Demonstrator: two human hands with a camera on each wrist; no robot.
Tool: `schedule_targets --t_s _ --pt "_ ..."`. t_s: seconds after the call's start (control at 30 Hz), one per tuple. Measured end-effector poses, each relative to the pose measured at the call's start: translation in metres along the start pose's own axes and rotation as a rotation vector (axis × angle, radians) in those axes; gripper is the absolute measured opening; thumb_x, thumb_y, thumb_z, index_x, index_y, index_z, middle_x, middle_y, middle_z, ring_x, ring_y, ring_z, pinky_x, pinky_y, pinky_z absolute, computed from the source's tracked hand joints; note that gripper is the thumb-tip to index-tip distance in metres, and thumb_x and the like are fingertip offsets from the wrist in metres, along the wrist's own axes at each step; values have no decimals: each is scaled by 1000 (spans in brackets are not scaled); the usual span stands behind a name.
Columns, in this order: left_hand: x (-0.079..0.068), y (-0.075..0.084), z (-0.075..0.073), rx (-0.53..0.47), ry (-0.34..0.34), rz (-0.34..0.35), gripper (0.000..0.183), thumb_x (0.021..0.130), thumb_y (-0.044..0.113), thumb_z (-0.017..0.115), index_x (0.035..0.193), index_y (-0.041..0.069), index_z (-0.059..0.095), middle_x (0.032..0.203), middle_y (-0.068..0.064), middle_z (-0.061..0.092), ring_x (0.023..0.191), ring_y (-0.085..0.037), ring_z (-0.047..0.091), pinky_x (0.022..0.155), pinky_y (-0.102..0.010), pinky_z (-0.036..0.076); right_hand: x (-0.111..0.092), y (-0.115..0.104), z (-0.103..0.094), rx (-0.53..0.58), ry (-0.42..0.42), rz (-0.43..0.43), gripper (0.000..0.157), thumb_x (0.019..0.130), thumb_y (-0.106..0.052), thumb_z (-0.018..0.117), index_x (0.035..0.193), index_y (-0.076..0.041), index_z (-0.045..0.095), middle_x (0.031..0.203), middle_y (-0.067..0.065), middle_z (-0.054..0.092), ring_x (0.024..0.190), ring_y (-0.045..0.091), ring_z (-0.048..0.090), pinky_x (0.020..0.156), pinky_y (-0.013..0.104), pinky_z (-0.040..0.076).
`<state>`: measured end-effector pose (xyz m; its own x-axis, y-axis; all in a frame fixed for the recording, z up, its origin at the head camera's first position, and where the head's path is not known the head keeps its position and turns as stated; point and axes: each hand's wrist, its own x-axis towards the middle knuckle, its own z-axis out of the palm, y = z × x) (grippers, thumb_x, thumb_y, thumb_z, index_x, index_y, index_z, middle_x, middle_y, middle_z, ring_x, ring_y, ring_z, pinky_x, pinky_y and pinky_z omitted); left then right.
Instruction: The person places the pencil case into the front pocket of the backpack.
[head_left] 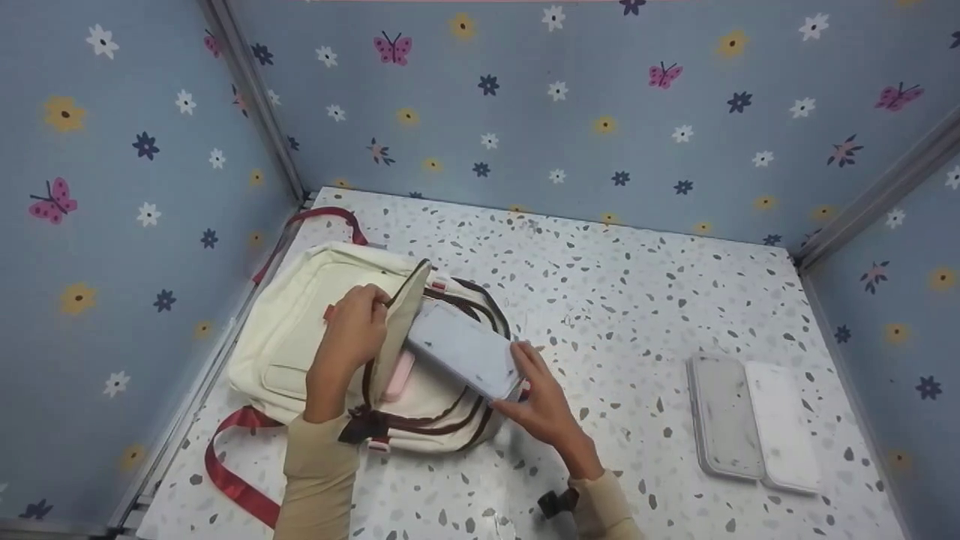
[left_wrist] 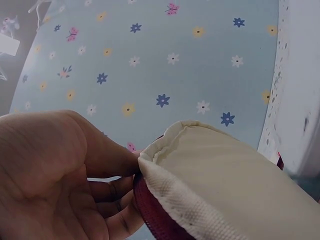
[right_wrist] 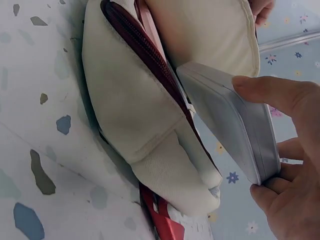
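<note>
A cream backpack (head_left: pixel 292 337) with dark red zips lies on its back on the table, its main compartment unzipped. My left hand (head_left: pixel 351 330) pinches the edge of the raised flap (left_wrist: pixel 215 170) between thumb and fingers. My right hand (head_left: pixel 544 397) grips the outer end of a pale grey, flat rectangular case (head_left: pixel 469 349). The case's far end reaches into the bag's opening under the flap, tilted. In the right wrist view, the thumb and fingers hold the case (right_wrist: pixel 225 115) by its edges. Inside the bag, a pink item (head_left: pixel 399 375) shows partly; its kind is hidden.
To the right on the speckled table (head_left: pixel 600 315) lie a grey flat case (head_left: pixel 724 416) and a white one (head_left: pixel 784 427), side by side. Red straps (head_left: pixel 236 480) trail from the bag's left side. Flowered panels (head_left: pixel 525 112) enclose the table at the back and sides.
</note>
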<state>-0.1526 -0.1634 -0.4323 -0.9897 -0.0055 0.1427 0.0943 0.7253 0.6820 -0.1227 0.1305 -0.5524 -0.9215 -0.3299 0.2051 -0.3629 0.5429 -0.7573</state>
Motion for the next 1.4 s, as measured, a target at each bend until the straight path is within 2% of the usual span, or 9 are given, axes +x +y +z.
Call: schedule_targets --t_s 0.07,0.17,0.27,0.43,0.53,0.63,0.7,0.87,1.4 --pt "0 0 1 -6 -4 2 20 95 3 46 104 -5 61 98 -21 59 89 -32 55 79 -46 44 3 -1 1 -17 -26 4 92 76 -30 80 149 -4 30 154 17 29 137 33 36 93 45 48" --pt "0 1 1 -13 -7 9 19 95 3 47 104 -6 61 98 -21 59 89 -32 54 80 -46 44 8 -2 1 -40 -53 18 93 76 -33 79 150 -6 29 154 15 29 142 31 27 108 46 35" --pt "1 2 2 -8 -3 19 19 95 2 47 103 -6 61 98 -21 59 90 -32 55 81 -46 44 13 -2 -1 -36 -70 24 95 76 -32 80 151 -7 26 155 13 28 143 29 27 113 47 27" --pt "2 2 2 7 11 19 18 94 2 48 102 -6 62 97 -21 59 91 -33 56 83 -47 44 17 -1 -3 5 -44 31 98 74 -29 82 151 -9 25 151 13 30 139 30 31 111 48 29" --pt "2 4 2 7 11 21 18 93 1 47 101 -6 62 97 -21 59 92 -33 56 83 -47 44 17 0 -4 16 -2 37 98 73 -30 83 150 -9 26 148 15 31 131 30 39 102 48 40" --pt "3 6 2 7 15 29 18 93 1 47 101 -6 62 96 -21 59 91 -33 56 83 -47 44 16 1 -3 6 29 36 97 73 -32 82 149 -7 28 146 16 32 127 29 42 94 46 46" --pt "3 8 2 6 23 36 18 92 1 47 100 -6 62 95 -21 59 91 -34 56 83 -47 44 16 1 -1 2 37 36 96 74 -31 82 149 -6 28 146 16 32 128 29 42 96 45 45" --pt "3 9 3 14 35 49 18 92 1 48 98 -6 63 93 -21 60 91 -35 57 83 -48 44 19 1 3 -3 34 60 94 74 -26 82 148 -5 29 147 16 33 137 31 34 111 47 31" --pt "3 19 7 7 28 60 16 91 1 50 98 -5 63 93 -19 60 90 -34 57 82 -47 44 37 -5 9 -24 27 35 93 73 -23 82 147 -6 30 150 13 34 139 27 34 113 42 28"
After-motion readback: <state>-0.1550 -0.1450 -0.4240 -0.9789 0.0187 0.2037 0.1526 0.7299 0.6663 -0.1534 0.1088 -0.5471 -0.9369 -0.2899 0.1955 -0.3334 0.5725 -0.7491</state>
